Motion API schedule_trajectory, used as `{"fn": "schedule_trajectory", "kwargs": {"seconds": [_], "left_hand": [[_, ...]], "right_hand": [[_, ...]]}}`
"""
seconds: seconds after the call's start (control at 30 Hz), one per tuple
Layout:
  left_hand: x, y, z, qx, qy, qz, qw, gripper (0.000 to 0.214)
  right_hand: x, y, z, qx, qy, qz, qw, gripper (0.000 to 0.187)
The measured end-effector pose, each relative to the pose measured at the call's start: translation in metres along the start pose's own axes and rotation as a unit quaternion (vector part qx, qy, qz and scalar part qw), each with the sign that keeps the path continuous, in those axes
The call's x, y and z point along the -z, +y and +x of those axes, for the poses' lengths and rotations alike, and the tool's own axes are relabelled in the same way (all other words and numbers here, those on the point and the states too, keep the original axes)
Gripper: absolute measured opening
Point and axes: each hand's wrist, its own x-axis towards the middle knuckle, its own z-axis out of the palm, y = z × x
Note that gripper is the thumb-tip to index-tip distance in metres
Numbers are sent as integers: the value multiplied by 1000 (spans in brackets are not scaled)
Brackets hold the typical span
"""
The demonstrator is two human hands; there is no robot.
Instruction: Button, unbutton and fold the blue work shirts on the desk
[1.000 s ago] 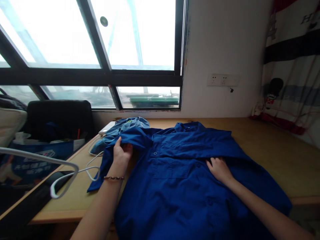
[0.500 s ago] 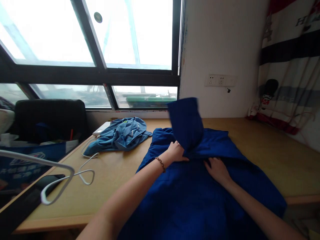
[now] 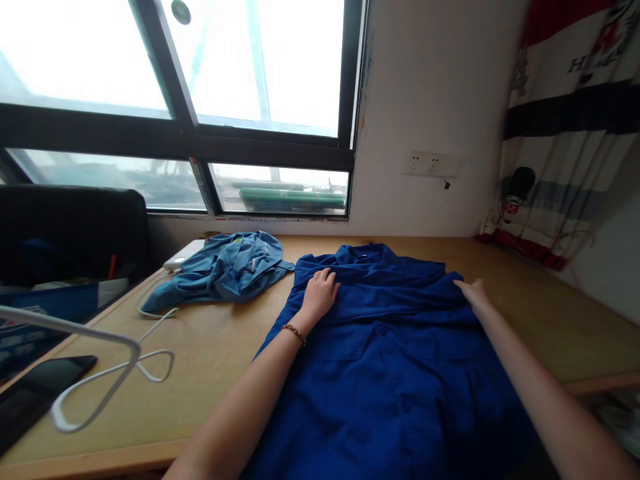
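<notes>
A dark blue button-up shirt (image 3: pixel 380 360) lies spread over the desk, its collar at the far end and its lower part hanging toward me. Wrinkles run across its upper chest, and buttons show down the front. My left hand (image 3: pixel 320 293), with a beaded bracelet at the wrist, rests on the shirt's upper left, fingers apart and slightly bent on the cloth. Over at the right shoulder edge, my right hand (image 3: pixel 475 295) pinches the fabric between thumb and fingers; part of that grip is hidden.
A crumpled lighter blue garment (image 3: pixel 225 270) lies at the left beside a white device (image 3: pixel 185 255). A white cable (image 3: pixel 135 360) loops in front, near a dark flat device (image 3: pixel 45 387). Beyond the wooden desk (image 3: pixel 210 373) are a window, a wall socket (image 3: pixel 425 163) and a curtain (image 3: pixel 560 147).
The raised blue flap of cloth is down, and the collar shows. My hands have moved apart: the left toward the left side, the right out to the right shoulder edge. The view has shifted slightly.
</notes>
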Motion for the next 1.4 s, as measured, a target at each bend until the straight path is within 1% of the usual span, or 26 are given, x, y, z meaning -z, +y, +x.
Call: {"fn": "schedule_trajectory", "kwargs": {"seconds": [0.07,0.1,0.17,0.23,0.27,0.33,0.43,0.47,0.5,0.53,0.63,0.7,0.73,0.77,0.83,0.87,0.93,0.97,1.03,1.1,1.13,1.2,1.23,1.3,1.33,1.4], "left_hand": [[3,-20,3,84,53,21,995,37],[4,-31,4,126,62,25,990,36],[3,-54,4,203,42,10,978,32],[1,-75,5,252,13,-46,966,25],[-1,-83,6,263,7,-80,961,22],[-4,-97,8,268,15,-132,954,18],[-8,-109,12,290,31,-165,942,21],[-9,-112,13,300,33,-174,937,23],[-9,-114,14,309,34,-182,933,24],[-9,-116,13,315,36,-187,930,24],[-4,-115,10,335,52,-164,926,28],[1,-106,7,343,74,-132,927,40],[5,-98,6,336,86,-112,931,44],[8,-88,5,315,95,-87,940,46],[12,-64,4,240,96,-22,966,45],[12,-51,3,194,84,8,977,43],[10,-26,2,104,39,41,993,44],[8,-17,1,67,10,36,997,47],[3,-6,-3,4,-56,14,998,53],[-2,-6,-6,-29,-118,-2,993,58],[-4,-10,-6,-29,-143,-6,989,59],[-6,-20,-6,-4,-173,-10,985,60],[-7,-26,-6,15,-174,-9,985,60],[-7,-36,-4,56,-153,1,987,59],[-8,-40,-3,74,-138,10,988,59],[-8,-47,-2,109,-111,33,987,59]], "right_hand": [[2,8,12,-69,-52,27,996,40],[1,12,14,-89,-67,44,993,36],[-2,15,16,-95,-95,66,989,30],[-2,11,18,-88,-112,83,986,25],[0,6,22,-83,-120,93,985,22],[7,-8,31,-63,-128,120,982,16],[23,-29,44,2,-135,198,971,13],[26,-32,45,12,-146,208,967,13],[27,-33,43,6,-164,201,966,14],[25,-31,40,-14,-186,176,967,15],[11,-13,21,-95,-237,68,965,12],[-1,1,10,-108,-240,32,964,13],[-6,5,7,-106,-237,17,966,15],[-11,9,5,-101,-231,2,968,17],[-17,9,6,-82,-212,-26,974,17],[-19,7,9,-66,-198,-41,977,15],[-21,0,16,-23,-160,-72,984,11],[-21,-4,20,2,-138,-87,987,9],[-18,-10,28,50,-87,-111,989,11],[-13,-11,33,107,-40,-173,978,16],[-11,-8,34,134,-29,-220,966,18],[-10,0,31,168,-32,-313,934,21],[-12,3,27,170,-40,-344,922,23],[-21,7,14,171,-39,-368,913,32],[-27,6,7,190,-25,-370,909,39],[-42,0,-10,276,-12,-362,890,48]]}}
